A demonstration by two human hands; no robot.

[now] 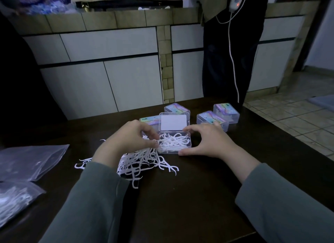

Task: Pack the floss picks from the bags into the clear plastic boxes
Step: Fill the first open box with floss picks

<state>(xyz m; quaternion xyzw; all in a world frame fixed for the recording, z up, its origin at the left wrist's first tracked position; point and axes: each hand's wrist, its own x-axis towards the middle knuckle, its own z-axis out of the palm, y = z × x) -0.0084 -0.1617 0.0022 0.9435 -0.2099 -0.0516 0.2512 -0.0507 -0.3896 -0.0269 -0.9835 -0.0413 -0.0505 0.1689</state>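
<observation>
Dark table (pixel 189 197) carries all items. A person in dark clothing (pixel 233 52) stands at its far edge, before tiled cabinets (pixel 108 65). Two plastic bags (pixel 27 161) lie at the near left; the nearer one appears to hold picks, though the view is dim. Four closed labelled boxes (pixel 211 118) sit at the far centre and right. A loose pile of floss picks (pixel 142 163) lies centre-left, just beside the open clear box (pixel 174 142), lid upright, partly filled. Left hand (pixel 130 139) pinches picks at the box's left edge. Right hand (pixel 207 142) curls round the box's right end, thumb at the near wall.
</observation>
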